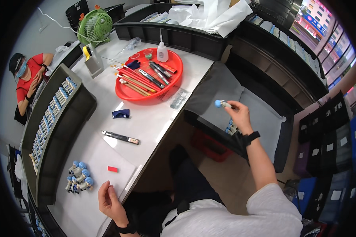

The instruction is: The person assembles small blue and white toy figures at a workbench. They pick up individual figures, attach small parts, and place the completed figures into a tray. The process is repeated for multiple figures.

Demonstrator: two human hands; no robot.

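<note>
Over the grey-lined bin (261,102) on my right, my right hand (239,114) pinches a small figurine (218,103) with light blue hair and a pale body. More such figurines (231,128) lie in that bin below the hand, partly hidden by it. My left hand (111,201) is by the near edge of the white table, loosely bent, with nothing visible in its fingers. Just beyond it lies a small red block (112,169). A cluster of several blue-haired figurines (80,177) stands and lies on a white sheet to its left.
A marker-like pen (120,137) and a dark blue cloth (121,113) lie mid-table. Farther back, a red tray (124,94) holds brushes, pens and a squeeze bottle (162,52). A long bin of figurines (47,158) borders the left. A green fan (94,27) and another person (29,79) are beyond.
</note>
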